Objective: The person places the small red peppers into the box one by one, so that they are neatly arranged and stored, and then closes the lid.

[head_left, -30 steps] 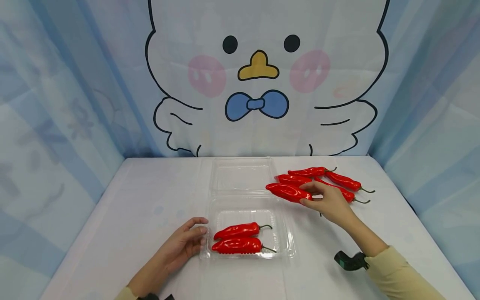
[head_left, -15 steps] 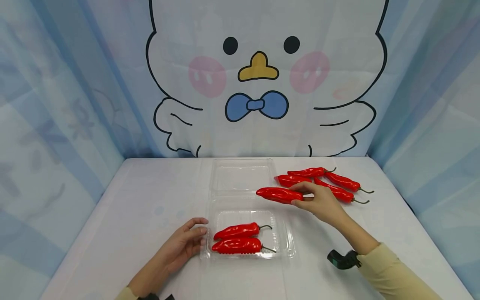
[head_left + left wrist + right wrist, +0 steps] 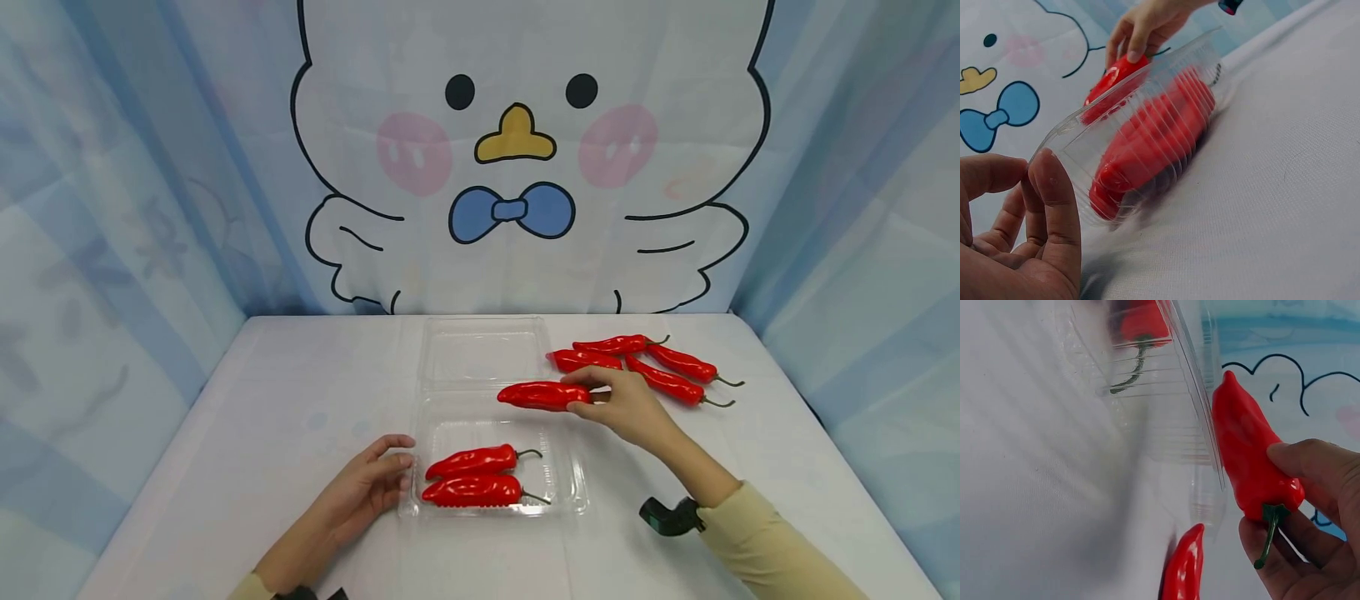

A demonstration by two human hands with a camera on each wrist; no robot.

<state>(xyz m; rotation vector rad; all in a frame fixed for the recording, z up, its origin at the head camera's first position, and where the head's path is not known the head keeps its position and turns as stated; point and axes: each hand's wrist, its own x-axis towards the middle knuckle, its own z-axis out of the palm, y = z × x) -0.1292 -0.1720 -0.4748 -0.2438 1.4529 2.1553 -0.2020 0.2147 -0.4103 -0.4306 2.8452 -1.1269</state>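
Note:
A red chili pepper (image 3: 536, 396) with a green stem is pinched near its stem end by my right hand (image 3: 626, 404), above the back part of an open clear plastic clamshell box (image 3: 573, 487). Two red chili peppers (image 3: 476, 490) lie side by side in the box's front half, stems to the right. At the box's left edge is my left hand (image 3: 371, 487); in the left wrist view its thumb and a finger pinch the rim (image 3: 1054, 134). The right wrist view shows the held pepper's green stem (image 3: 1269, 540) beside the fingers.
Several more red chili peppers (image 3: 675, 385) lie in a loose group at the back right of the white table (image 3: 315, 392). The clear lid (image 3: 483, 354) lies folded back behind the box. A printed curtain (image 3: 517, 275) hangs behind the table.
My right hand has carried its chili pepper leftward and slightly nearer, from beside the pepper group to over the box. The left hand has stayed at the box's edge.

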